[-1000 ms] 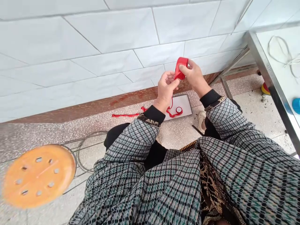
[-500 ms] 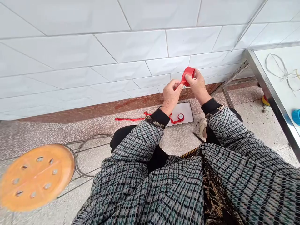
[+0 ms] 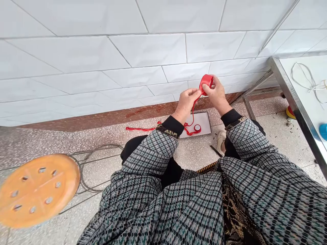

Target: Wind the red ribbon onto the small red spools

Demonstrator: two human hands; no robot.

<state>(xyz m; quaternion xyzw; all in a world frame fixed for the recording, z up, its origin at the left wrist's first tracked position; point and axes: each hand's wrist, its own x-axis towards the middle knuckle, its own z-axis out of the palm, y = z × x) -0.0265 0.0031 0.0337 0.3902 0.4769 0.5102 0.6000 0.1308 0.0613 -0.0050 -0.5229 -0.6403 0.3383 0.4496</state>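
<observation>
My left hand [image 3: 187,102] and my right hand [image 3: 217,93] are raised in front of the white tiled wall, fingertips meeting on a loop of wide red ribbon [image 3: 205,82]. The right hand pinches the loop from the right; the left pinches its lower end. A thin red ribbon [image 3: 192,112] hangs from the hands down to a small red ribbon spool [image 3: 196,128] lying on a white flat board [image 3: 203,119] on the floor. More red ribbon [image 3: 139,129] trails left along the floor.
An orange round stool [image 3: 38,189] with holes stands at lower left on a wire frame [image 3: 89,163]. A steel-edged table [image 3: 293,98] with white cord [image 3: 304,76] is at right. A shoe [image 3: 220,140] rests near the board. Speckled floor below.
Both hands with the red loop have shifted slightly right and lower in view as the camera tilted; the thin ribbon now hangs visibly between the hands and the spool.
</observation>
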